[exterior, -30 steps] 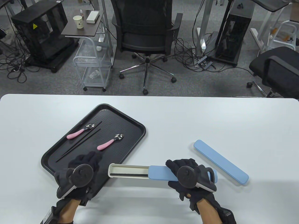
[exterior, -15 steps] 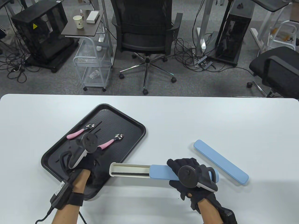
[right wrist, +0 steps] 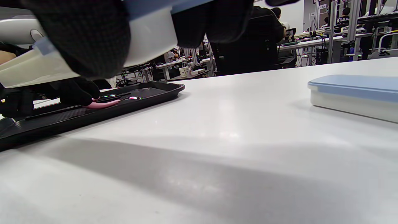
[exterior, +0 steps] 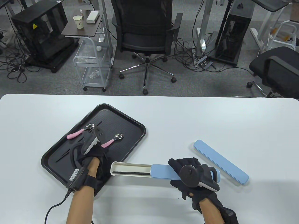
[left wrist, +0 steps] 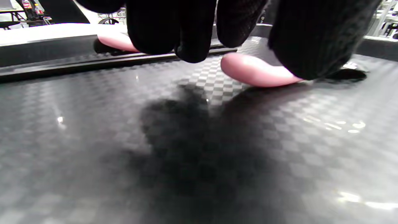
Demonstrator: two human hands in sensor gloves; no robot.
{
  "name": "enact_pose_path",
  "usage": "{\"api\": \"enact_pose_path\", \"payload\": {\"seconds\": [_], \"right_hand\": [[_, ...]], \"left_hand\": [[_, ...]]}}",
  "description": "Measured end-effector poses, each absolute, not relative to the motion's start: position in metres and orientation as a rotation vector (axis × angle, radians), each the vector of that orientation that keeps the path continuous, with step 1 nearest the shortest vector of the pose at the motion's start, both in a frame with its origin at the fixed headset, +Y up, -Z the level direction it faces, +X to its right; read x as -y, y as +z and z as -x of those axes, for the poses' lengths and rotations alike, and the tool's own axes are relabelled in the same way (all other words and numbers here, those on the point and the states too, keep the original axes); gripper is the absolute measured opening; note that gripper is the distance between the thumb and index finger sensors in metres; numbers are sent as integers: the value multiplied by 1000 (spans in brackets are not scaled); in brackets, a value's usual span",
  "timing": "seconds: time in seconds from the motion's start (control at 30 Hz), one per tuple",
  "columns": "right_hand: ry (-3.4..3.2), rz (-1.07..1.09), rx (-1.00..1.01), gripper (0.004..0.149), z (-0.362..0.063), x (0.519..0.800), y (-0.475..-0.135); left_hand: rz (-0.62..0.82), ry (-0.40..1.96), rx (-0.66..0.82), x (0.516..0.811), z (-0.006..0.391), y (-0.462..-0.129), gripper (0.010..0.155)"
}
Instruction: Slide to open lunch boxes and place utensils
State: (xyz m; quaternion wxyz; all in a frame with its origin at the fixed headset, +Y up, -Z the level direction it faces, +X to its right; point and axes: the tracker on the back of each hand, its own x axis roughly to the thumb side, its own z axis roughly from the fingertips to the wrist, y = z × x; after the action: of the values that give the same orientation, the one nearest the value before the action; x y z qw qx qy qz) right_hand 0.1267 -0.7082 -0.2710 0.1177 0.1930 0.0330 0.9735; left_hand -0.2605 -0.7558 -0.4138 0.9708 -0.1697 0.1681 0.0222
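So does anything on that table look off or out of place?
Nothing looks spilled or broken. The open lunch box in the right hand is lifted at a tilt with its blue lid slid partway back; that fits the task.

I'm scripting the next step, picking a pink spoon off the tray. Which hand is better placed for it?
Left. The left hand is over the black tray, fingertips just above the nearer pink spoon. The right hand is busy gripping the half-open lunch box.

Pale-blue lids (exterior: 220,161) over cream boxes (exterior: 130,168), pink-handled spoons (exterior: 75,134) on a black checker-textured tray (exterior: 130,126), black gloves (exterior: 186,186).
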Motion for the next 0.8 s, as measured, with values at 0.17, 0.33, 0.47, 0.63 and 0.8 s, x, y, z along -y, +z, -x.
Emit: {"api": "enact_pose_path", "payload": {"seconds": [0.17,0.33,0.47,0.63,0.8], "right_hand": [[2850,-564,-111,78,-126,710,-272],[2850,-562,-121,78,-126,710,-272],[2851,-565,-133,78,-125,711,-272],[2849,-568,-135,78,-125,711,-272],[2851,-570,-139,78,-125,711,-273]], "left_hand": [[312,34,-353,764,260,-417,70],[314,27,-352,765,257,-419,61],[291,-9,-347,766,253,-419,57],[259,-36,-335,765,252,-419,54],[209,-21,-313,759,253,-414,54]]}}
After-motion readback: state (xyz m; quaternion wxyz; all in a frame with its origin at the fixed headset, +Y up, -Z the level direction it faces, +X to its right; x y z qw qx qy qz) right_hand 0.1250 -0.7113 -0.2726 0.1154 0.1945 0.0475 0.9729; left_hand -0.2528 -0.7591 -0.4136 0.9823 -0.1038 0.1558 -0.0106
